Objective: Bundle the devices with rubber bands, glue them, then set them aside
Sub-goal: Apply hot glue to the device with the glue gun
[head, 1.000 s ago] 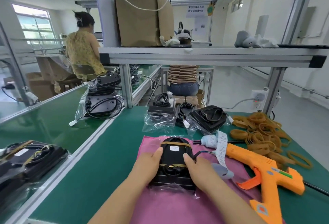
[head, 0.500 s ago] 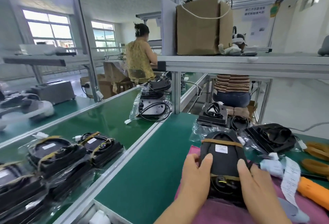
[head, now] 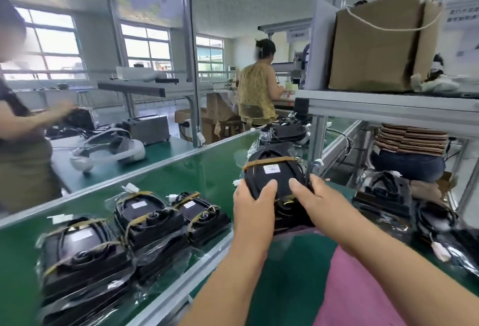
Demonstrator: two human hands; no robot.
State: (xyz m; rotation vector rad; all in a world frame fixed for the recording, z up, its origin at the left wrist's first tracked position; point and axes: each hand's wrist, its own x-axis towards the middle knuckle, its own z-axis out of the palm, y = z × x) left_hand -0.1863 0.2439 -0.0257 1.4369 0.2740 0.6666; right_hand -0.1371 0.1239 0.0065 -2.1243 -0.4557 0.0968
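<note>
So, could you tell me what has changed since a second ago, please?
The left hand and right hand have lifted the banded device off the pink cloth and carried it left, toward the finished bundles on the belt. Their grip on its sides is unchanged, and the rubber bands remain on.

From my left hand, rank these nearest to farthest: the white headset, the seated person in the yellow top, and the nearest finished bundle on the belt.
1. Finished bundle, on the belt just left of the left hand, which grips the banded device.
2. White headset, on the next table, farther left.
3. Person in the yellow top, seated at the back.
</note>
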